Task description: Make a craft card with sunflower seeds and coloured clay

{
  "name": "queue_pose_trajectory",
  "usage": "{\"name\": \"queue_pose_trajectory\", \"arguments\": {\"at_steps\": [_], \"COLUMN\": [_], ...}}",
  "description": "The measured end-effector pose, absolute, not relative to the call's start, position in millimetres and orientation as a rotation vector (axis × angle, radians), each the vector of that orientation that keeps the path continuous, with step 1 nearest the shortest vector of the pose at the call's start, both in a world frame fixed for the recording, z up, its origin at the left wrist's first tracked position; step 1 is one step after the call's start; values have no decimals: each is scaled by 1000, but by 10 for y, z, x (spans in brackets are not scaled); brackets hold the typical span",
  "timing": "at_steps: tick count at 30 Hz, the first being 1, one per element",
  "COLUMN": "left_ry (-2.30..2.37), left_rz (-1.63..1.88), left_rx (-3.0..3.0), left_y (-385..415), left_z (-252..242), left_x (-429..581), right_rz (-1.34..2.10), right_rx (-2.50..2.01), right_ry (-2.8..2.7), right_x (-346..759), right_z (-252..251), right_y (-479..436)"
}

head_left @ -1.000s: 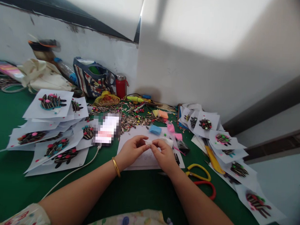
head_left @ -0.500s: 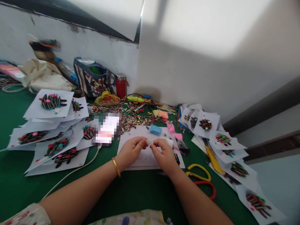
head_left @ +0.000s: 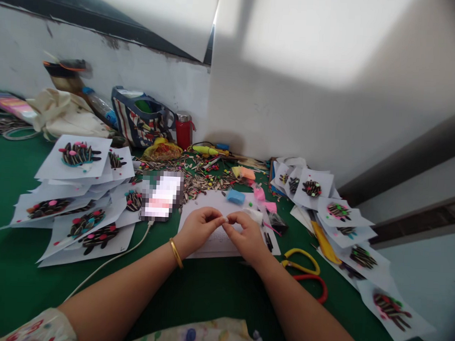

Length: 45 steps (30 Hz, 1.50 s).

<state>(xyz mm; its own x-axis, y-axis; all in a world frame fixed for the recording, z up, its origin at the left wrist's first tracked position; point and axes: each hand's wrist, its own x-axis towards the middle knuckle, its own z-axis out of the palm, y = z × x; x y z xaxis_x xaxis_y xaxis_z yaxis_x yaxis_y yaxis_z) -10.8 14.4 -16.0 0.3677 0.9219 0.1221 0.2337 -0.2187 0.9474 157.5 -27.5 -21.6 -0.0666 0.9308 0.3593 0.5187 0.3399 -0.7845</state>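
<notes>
Thumbs and forefingers of the left hand (head_left: pixel 200 230) and right hand (head_left: pixel 247 237) are pinching a tiny white scrap (head_left: pixel 224 219) between them, the other fingers curling inward and the tips almost meeting. The scrap is sitting above a white sheet (head_left: pixel 214 246), well clear of its surface as far as the angle is showing; the fingers are covering so much of it that I cannot tell its exact shape. Beside the right hand a larger white lump (head_left: pixel 254 215) is resting, and a blue lump (head_left: pixel 235 196) is lying farther back; both are looking like modelling clay, so the scrap is probably sharing that character: almost weightless, soft, slightly tacky rather than slippery, denting or tearing easily. Its opposite edges are offering the safest hold, with finger pads pressing lightly, since hard squeezing would be flattening it.
</notes>
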Motion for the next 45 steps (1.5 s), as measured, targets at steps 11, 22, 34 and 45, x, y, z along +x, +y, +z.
{"name": "queue_pose_trajectory", "arguments": {"at_steps": [11, 22, 34, 45], "left_ry": [1052, 1050, 1058, 1068], "left_rz": [934, 947, 895, 931], "left_rx": [1788, 1701, 1840, 1563], "left_y": [137, 143, 131, 161], "left_z": [-183, -172, -189, -178], "left_x": [-101, -100, -113, -104], "right_rz": [533, 687, 529, 740], "right_rx": [-1328, -1351, -1291, -1307], "right_ry": [-1626, -1469, -1648, -1569], "right_x": [1600, 1599, 1592, 1564], "right_z": [-206, -286, -263, -230], "right_y": [-248, -215, -260, -237]}}
